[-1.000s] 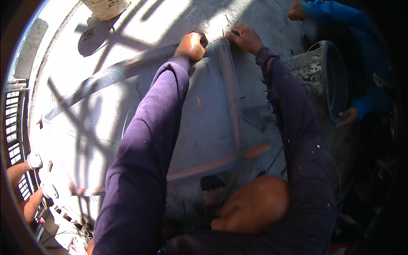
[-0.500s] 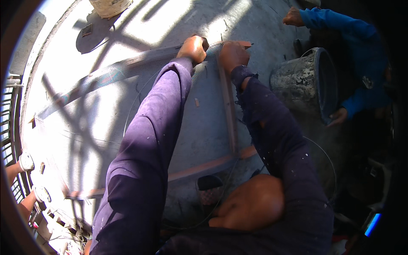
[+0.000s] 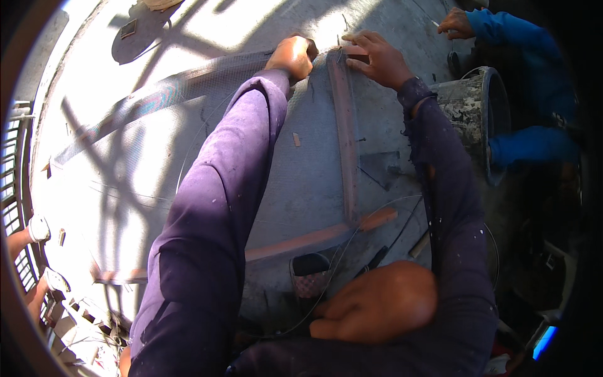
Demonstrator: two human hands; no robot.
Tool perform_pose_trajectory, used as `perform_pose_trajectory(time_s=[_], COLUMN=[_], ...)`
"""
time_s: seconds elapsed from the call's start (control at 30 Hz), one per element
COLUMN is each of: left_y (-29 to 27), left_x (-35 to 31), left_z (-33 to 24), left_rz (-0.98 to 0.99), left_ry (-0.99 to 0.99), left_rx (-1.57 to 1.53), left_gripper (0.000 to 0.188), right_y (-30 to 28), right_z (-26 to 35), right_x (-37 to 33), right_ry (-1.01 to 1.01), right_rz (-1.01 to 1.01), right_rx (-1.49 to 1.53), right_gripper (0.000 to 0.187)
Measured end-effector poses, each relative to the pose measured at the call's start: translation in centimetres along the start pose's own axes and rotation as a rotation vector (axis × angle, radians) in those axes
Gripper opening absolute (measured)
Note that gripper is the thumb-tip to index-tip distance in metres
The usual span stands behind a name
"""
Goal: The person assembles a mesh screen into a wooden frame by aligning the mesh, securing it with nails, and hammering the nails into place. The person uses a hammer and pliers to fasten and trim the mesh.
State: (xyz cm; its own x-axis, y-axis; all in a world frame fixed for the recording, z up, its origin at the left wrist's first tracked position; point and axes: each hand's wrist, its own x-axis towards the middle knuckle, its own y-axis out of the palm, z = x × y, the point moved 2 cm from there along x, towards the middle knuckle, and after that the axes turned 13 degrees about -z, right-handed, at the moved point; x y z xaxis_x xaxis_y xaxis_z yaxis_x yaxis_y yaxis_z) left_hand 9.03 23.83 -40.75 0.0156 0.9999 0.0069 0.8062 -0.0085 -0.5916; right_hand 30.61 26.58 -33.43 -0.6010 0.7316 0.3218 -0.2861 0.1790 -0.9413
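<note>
A wide sheet of fine mesh (image 3: 276, 169) lies over a wooden frame (image 3: 342, 125) on the floor. My left hand (image 3: 292, 58) is closed at the far edge of the mesh, near the frame's far right corner; its fingertips are partly hidden. To its right, my right hand (image 3: 380, 60) has its fingers apart, with the thumb and fingers on either side of the protruding wooden end (image 3: 358, 53) at that corner. A small wooden chip (image 3: 297, 139) shows in the mesh area.
A co-worker's blue sleeve (image 3: 515, 31) and a large stained bucket (image 3: 465, 103) are at the right. A thin wire (image 3: 339, 251) loops near my bare knee (image 3: 383, 301) and checked shoe (image 3: 311, 276). Another person's feet (image 3: 39, 229) stand at the left, by a railing (image 3: 12, 182).
My right hand has opened from its closed hold at the corner and shifted right and up. My left hand stays closed, slightly farther off. The co-worker's lower arm now reaches into the bucket's mouth.
</note>
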Motion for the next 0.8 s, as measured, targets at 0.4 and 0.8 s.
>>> perform_pose_trajectory(time_s=[0.4, 0.8], left_y=[-0.5, -0.6], left_x=[-0.8, -1.1], left_z=[-0.3, -0.4], left_rz=[-0.07, -0.068], left_ry=[0.048, 0.045], left_rx=[-0.014, -0.036], left_gripper=[0.028, 0.029], right_y=[1.9, 5.5], right_z=[0.4, 0.9], right_x=[0.7, 1.7], right_ry=[-0.443, 0.022], right_rz=[-0.136, -0.103], right_rx=[-0.167, 0.009], right_gripper=[0.029, 0.019])
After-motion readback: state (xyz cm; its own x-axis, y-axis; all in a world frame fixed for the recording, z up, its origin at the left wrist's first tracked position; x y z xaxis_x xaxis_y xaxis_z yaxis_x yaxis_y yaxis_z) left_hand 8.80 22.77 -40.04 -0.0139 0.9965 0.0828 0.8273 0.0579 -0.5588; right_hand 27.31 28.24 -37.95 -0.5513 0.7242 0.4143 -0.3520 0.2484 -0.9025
